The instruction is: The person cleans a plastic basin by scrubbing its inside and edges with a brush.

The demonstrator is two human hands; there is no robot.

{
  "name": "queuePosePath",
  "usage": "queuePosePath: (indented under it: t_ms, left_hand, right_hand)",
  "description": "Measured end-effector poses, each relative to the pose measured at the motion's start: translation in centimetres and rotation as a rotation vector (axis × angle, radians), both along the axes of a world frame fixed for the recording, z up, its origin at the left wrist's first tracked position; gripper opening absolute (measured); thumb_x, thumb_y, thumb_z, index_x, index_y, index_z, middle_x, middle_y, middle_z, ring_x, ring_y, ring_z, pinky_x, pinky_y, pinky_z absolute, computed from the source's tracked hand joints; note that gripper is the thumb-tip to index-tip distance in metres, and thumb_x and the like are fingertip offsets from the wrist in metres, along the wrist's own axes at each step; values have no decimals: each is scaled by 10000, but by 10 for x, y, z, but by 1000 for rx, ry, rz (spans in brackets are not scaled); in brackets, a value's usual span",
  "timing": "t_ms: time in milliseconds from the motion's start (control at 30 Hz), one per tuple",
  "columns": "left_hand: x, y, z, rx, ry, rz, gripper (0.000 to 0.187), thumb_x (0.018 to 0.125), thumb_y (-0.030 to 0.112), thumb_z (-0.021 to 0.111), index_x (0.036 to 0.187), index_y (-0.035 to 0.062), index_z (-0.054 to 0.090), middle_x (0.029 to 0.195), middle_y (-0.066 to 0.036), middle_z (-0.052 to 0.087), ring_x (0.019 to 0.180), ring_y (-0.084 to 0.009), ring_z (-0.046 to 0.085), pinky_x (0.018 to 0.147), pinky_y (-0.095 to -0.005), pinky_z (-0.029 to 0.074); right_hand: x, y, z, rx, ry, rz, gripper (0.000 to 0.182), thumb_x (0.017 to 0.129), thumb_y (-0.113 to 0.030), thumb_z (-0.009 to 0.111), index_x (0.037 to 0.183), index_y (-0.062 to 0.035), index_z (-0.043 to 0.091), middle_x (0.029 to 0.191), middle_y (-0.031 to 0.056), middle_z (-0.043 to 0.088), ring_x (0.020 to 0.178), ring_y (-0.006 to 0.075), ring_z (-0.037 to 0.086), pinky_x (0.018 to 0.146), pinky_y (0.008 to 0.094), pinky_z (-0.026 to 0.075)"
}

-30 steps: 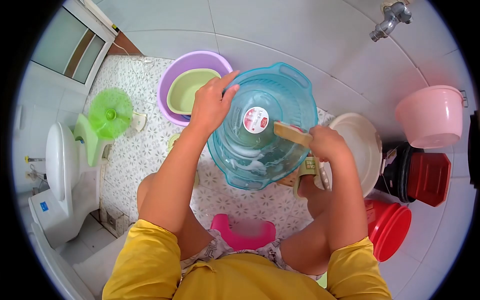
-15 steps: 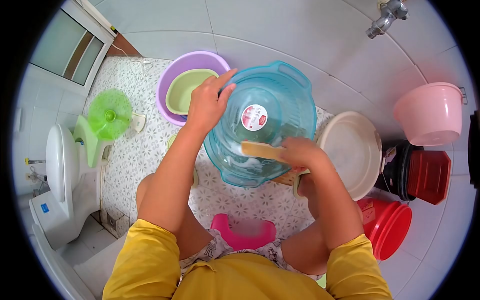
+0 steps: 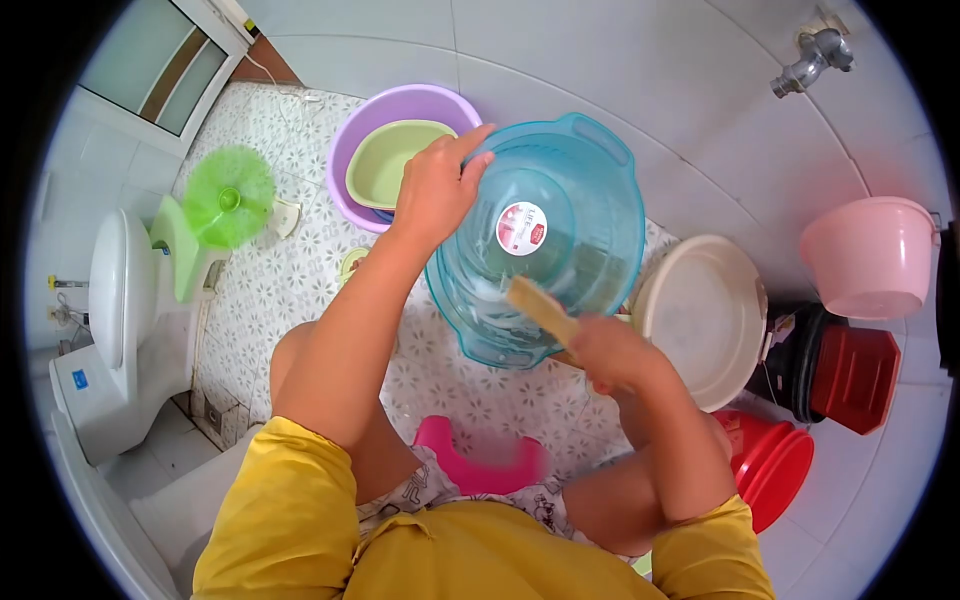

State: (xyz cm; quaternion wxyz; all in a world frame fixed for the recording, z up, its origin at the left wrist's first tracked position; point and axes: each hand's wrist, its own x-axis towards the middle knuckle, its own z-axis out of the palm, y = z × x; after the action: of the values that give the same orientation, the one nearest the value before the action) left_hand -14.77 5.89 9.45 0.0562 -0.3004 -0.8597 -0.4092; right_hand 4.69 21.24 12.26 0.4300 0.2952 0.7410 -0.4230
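A translucent blue basin point(image 3: 605, 195) with a round label point(image 3: 522, 229) on its bottom is tilted in front of me. My left hand point(image 3: 440, 188) is closed on its upper left rim, thumb and forefinger showing; the other fingers are hidden behind the wrist side. In my right hand point(image 3: 612, 352) is a brush with a wooden back point(image 3: 541, 308), held over the lower inside of the basin. Its bristles are turned away from view. Whitish foam smears the basin wall near the brush.
Left of the basin, a light green basin point(image 3: 375, 165) sits inside a purple one point(image 3: 345, 140). To the right stand a cream basin point(image 3: 655, 300), red buckets point(image 3: 775, 470) and a hanging pink bucket point(image 3: 865, 255). A pink stool point(image 3: 480, 470) is below me; the toilet point(image 3: 120, 290) is at left.
The brush has swung from nearly level to a slant, its front end pointing up and left, and my right hand has moved slightly down and right. My left hand still holds the rim.
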Motion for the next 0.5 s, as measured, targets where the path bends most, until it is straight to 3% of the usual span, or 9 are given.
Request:
queuePosePath:
  t_ms: [67, 200, 267, 500]
  left_hand:
    - [0, 1, -2, 12, 23, -9, 290, 832, 161, 613, 1117, 106, 621, 712, -161, 546, 687, -338, 556, 639, -416, 448]
    - [1, 1, 1, -5, 8, -5, 285, 833, 158, 610, 1113, 106, 622, 728, -164, 559, 703, -340, 564, 656, -426, 450]
    - [1, 0, 0, 3, 6, -12, 287, 834, 158, 608, 1117, 108, 620, 737, -163, 561, 708, -340, 565, 659, -426, 450]
    - [1, 1, -3, 19, 26, -21, 326, 840, 161, 602, 1165, 146, 600, 744, -162, 558, 698, -334, 558, 660, -421, 449]
  right_hand:
    - [10, 27, -35, 316, 365, 425, 231, 854, -178, 508, 925, 39, 546, 770, 186, 624, 569, 309, 622, 520, 387, 511]
    - [4, 41, -12, 502, 336, 259, 219, 838, -168, 522, 920, 25, 585, 831, 217, 631, 631, 347, 635, 574, 397, 521]
    - [0, 45, -5, 664, 262, 296, 216, 784, -183, 554, 915, -35, 640, 910, 206, 648, 902, 349, 626, 738, 437, 502]
    - [-19, 26, -24, 260, 78, 211, 224, 787, -182, 540, 909, -24, 642, 817, 183, 656, 721, 322, 650, 655, 413, 517]
